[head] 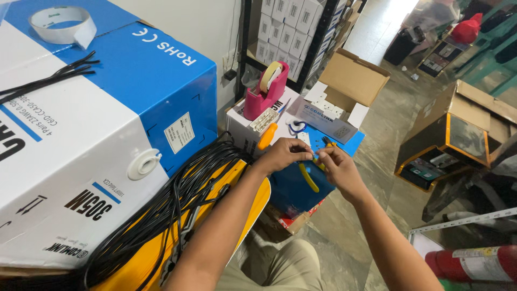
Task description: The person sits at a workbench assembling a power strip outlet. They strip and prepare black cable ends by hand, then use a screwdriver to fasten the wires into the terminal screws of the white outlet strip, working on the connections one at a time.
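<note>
My left hand [284, 153] and my right hand [337, 167] meet in front of me, fingertips pinched together on a small light-blue piece, probably a cable end [316, 157]. Just below them a yellow-handled tool [308, 178] lies on a dark blue surface [293, 188]. A thick bundle of black cables [172, 205] runs over a yellow stool [237, 178] under my left forearm. What exactly sits between my fingertips is too small to make out.
A big blue-and-white cable box [97, 124] stands at left, with a tape roll [63, 24] and black cable ties [48, 78] on top. A pink tape dispenser [265, 89], an orange-handled screwdriver [267, 136], open cartons [344, 86], a shelf of white boxes [288, 27] and a red extinguisher [474, 264] surround me.
</note>
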`<state>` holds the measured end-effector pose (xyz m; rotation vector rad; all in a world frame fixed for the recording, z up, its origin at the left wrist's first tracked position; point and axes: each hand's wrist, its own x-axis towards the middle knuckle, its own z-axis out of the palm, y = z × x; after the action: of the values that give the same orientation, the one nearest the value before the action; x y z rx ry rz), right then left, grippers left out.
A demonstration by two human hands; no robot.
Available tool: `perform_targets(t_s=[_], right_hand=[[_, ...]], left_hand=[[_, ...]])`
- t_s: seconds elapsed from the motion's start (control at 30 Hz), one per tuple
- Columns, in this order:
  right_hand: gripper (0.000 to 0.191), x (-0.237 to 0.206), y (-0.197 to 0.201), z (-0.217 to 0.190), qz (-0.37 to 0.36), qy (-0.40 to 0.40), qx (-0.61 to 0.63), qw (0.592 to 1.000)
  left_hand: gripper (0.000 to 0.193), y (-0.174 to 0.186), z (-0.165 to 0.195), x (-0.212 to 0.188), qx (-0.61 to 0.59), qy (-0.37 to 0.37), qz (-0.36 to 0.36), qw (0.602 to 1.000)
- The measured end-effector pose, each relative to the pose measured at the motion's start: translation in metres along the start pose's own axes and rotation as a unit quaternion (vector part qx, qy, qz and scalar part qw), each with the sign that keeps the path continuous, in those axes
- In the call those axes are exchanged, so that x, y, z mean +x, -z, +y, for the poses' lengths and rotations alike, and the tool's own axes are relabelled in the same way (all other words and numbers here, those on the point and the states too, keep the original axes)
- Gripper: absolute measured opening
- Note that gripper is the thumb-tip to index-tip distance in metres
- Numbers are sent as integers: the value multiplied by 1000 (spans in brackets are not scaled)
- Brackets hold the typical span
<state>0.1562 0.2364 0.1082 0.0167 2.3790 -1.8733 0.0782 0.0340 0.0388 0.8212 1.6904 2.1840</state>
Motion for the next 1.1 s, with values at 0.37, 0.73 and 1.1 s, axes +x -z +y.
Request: perform_targets(t_s=[0.37,0.73,1.1], right_hand=[[5,-5,-8,-9,-4,168,-103,980],[14,-3,-22,1,102,266,-236,929],[16,1,-2,-14,-26,20,32,999]], left_hand=[[25,2,9,-6,-80,58,-48,994],[21,-3,-2,-2,-132,19,-34,991],[19,-5,14,-2,-55,11,10,998]])
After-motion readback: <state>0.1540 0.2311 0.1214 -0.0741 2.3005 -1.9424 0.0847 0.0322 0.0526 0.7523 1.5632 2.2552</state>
